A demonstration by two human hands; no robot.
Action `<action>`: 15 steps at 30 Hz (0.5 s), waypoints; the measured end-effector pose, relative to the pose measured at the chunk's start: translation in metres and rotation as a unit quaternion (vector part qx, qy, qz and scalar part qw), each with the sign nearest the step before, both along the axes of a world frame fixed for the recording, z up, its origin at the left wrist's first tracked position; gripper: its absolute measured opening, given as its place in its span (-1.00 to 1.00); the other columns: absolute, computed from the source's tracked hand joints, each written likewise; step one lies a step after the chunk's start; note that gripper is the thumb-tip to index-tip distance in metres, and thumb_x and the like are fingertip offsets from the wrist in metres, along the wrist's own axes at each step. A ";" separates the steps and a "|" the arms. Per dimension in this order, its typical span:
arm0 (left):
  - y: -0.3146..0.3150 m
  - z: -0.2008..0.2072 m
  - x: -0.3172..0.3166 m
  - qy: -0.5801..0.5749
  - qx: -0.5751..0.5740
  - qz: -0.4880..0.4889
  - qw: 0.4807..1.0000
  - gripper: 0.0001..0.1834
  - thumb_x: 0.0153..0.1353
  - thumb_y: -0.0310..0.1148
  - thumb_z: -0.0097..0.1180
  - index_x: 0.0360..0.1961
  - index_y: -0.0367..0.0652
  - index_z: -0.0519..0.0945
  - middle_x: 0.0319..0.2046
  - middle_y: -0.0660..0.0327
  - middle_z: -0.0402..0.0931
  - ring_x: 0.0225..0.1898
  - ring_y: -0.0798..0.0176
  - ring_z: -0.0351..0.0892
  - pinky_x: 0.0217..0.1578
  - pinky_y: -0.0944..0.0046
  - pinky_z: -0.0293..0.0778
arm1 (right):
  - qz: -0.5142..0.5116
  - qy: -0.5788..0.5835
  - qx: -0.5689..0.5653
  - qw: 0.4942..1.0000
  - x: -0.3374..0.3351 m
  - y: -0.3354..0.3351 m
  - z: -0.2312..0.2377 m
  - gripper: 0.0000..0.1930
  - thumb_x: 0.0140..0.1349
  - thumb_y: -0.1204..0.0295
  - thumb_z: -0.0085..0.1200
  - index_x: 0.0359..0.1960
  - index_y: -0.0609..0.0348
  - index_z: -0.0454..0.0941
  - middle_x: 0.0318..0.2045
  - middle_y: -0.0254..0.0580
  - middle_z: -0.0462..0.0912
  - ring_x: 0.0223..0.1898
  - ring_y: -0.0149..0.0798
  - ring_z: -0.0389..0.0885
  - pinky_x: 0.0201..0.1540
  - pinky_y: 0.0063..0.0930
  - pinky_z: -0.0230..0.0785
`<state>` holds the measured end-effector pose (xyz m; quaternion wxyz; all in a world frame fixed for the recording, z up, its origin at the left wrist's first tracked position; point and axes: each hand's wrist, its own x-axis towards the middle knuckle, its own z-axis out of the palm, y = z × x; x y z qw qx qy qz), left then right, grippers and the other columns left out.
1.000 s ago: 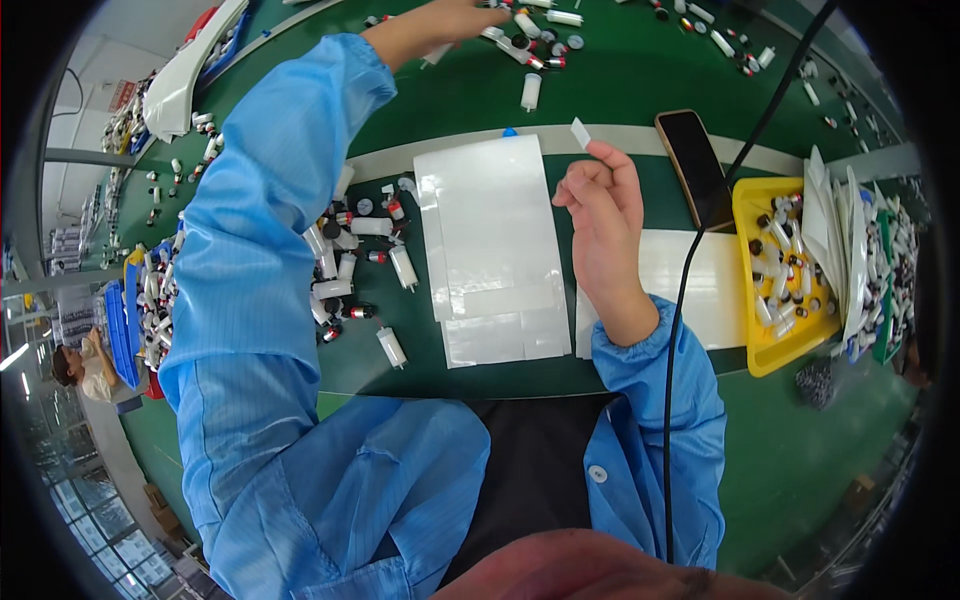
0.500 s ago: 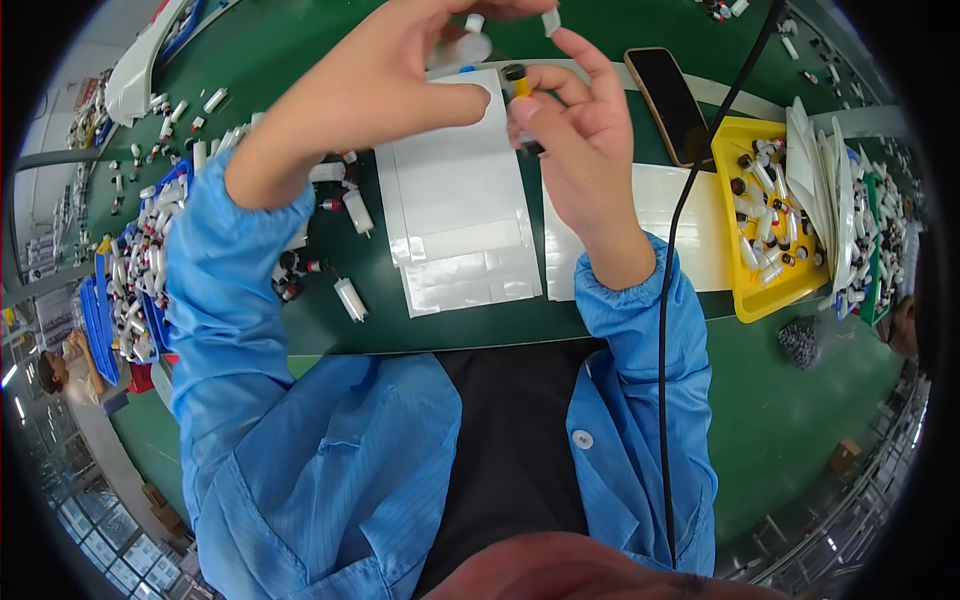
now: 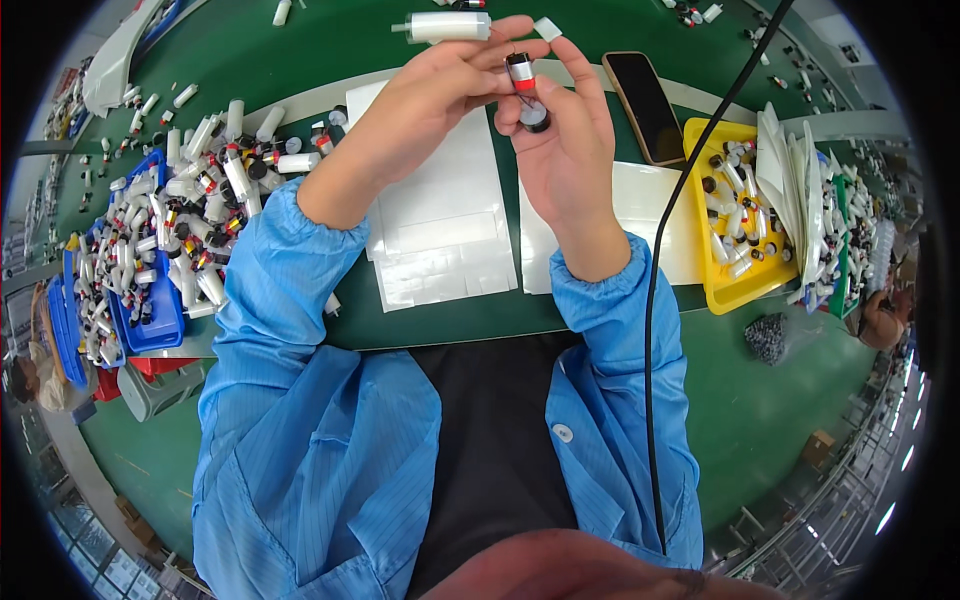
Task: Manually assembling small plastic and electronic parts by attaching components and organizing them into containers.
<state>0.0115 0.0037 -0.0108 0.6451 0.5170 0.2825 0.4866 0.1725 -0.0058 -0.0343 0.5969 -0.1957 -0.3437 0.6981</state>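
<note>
Across the green work table (image 3: 620,35) many small parts lie scattered, and at the person's left a large heap of parts (image 3: 205,215) spreads in and around a blue bin (image 3: 155,333). Both hands are raised over a white sheet (image 3: 440,200). The right hand (image 3: 565,150) is partly closed: its thumb and curled fingers grip a small cylinder (image 3: 520,72) of red, silver and black colour, while its index finger stretches up and carries a small white piece (image 3: 548,28) at the tip. Just below the cylinder, a round grey and black part (image 3: 535,117) sits against the same hand. The left hand (image 3: 425,105) has its fingers extended and its thumb beside the cylinder; whether it also grips it, I cannot tell. One white tube (image 3: 448,27) lies along the far side of the left fingers, but how it is held is not clear. At the right, a dark phone (image 3: 643,108) rests near a yellow tray (image 3: 745,297) containing small parts, and a black cable (image 3: 650,400) hangs down through the view
</note>
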 end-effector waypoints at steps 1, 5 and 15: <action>-0.002 0.001 0.000 0.038 0.014 0.008 0.999 -0.43 0.40 -0.38 -0.11 0.42 -0.27 0.29 0.26 0.04 0.45 0.00 0.28 0.55 0.19 0.23 0.38 | -0.006 0.003 -0.006 1.000 -0.001 0.002 -0.003 -0.47 0.40 0.49 -0.03 0.35 0.21 0.11 -0.10 0.00 0.61 -0.29 -0.29 0.55 -0.21 -0.34 0.40; 0.003 -0.001 -0.015 0.097 0.047 0.004 0.994 -0.53 0.41 -0.39 0.02 0.31 -0.28 0.45 0.15 0.04 0.55 0.05 0.25 0.58 0.14 0.25 0.45 | -0.021 -0.008 -0.020 1.000 -0.004 0.004 -0.005 -0.45 0.42 0.48 -0.03 0.37 0.20 0.04 -0.09 0.00 0.62 -0.29 -0.29 0.56 -0.23 -0.31 0.40; 0.007 -0.001 -0.023 0.127 0.068 0.088 0.986 -0.65 0.36 -0.41 0.18 0.13 -0.26 0.61 -0.04 0.09 0.67 -0.06 0.27 0.65 0.00 0.31 0.56 | -0.090 -0.168 0.087 0.978 -0.013 0.003 -0.020 -0.38 0.33 0.55 0.12 0.34 0.27 0.05 -0.11 -0.09 0.53 -0.11 -0.34 0.52 -0.03 -0.42 0.44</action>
